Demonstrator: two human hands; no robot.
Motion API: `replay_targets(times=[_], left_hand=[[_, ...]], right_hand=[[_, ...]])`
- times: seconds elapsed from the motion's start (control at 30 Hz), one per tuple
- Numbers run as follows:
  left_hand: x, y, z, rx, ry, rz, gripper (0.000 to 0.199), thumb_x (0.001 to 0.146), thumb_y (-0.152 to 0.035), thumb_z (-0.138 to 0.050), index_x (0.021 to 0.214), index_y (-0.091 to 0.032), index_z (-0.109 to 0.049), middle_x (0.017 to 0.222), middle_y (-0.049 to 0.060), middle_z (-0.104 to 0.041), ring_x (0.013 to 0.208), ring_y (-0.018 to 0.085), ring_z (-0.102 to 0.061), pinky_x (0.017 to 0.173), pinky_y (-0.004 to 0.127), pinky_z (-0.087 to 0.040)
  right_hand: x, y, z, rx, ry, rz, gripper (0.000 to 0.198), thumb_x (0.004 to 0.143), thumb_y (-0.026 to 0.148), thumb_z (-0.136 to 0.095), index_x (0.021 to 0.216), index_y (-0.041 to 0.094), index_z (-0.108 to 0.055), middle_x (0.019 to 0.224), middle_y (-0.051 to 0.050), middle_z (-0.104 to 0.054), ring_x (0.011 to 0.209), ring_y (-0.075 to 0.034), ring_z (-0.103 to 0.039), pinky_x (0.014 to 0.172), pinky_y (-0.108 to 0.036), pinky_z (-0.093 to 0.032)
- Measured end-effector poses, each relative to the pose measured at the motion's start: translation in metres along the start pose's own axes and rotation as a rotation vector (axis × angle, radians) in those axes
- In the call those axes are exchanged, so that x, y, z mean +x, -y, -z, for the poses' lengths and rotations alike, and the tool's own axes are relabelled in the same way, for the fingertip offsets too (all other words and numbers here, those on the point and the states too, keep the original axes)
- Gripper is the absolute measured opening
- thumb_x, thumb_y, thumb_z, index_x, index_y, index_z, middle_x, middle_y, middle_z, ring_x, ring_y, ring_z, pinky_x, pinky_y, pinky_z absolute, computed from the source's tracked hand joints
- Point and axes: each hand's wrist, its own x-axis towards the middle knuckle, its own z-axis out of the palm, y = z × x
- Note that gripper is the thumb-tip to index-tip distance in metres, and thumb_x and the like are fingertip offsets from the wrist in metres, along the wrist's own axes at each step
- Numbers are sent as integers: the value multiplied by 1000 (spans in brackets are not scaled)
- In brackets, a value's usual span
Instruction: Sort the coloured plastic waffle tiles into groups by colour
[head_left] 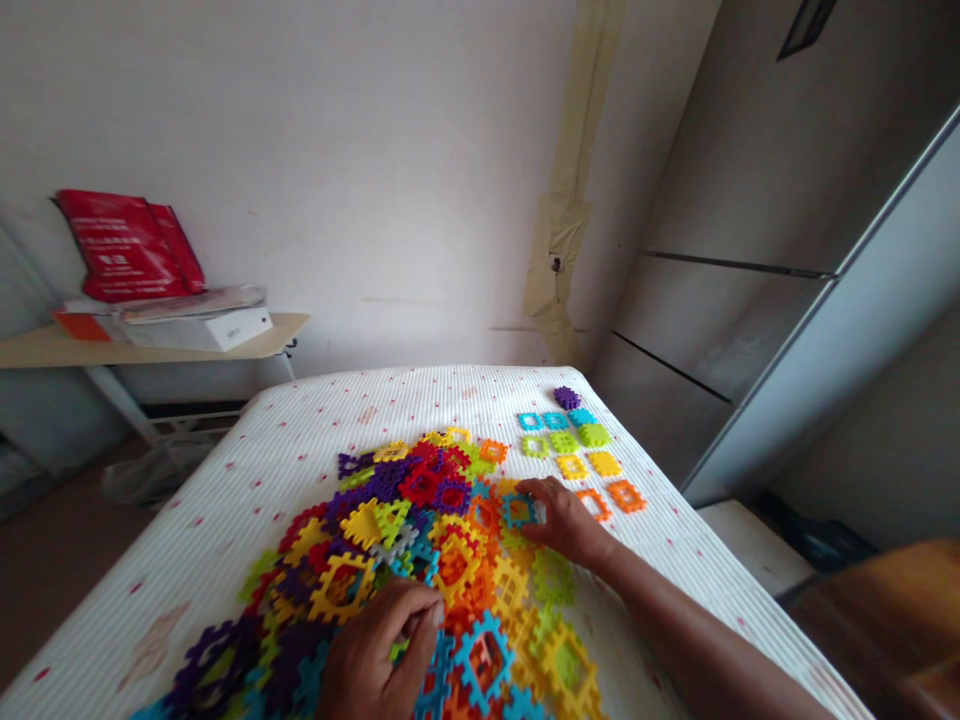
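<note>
A heap of colourful interlocking plastic tiles point(405, 540) covers the near part of a white dotted bedspread point(315, 420). My right hand point(566, 522) reaches into the heap's right edge, fingers closed on a small blue tile point(519, 510). My left hand point(386, 640) rests low on the heap, fingers curled over tiles; whether it grips one is unclear. Beyond my right hand lie sorted tiles in rows: one purple point(567, 398), blue ones point(555, 420), green ones point(566, 440), yellow ones point(589, 465) and orange ones point(613, 498).
A low wooden shelf point(150, 345) at the back left carries a white box point(202, 328) and a red bag point(127, 245). A grey wardrobe point(750, 250) stands right of the bed. A wooden surface point(892, 620) shows at the lower right.
</note>
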Motion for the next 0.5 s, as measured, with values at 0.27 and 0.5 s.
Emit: replay_targets(times=[0.27,0.5], left_hand=[[1,6,2,28,36,-55,12,83,-29,-54,76,-24,-63,67,-3,-64,59,10,-59,56,16,-47],[5,1,4,48,38,-78,12,83,-28,-54,75,-24,-61,67,-3,-64,60,10,-61,57,15,-48]], right_hand=[[10,-13,15,21,-108,71,48,67,17,-71,113,18,-59,107,-9,-65,98,-22,-60,87,-35,-47],[76,-52,54,-214,-194,17,45,69,17,-69,113,18,-61,112,-9,-64,107,-25,-56,91,-36,-44]])
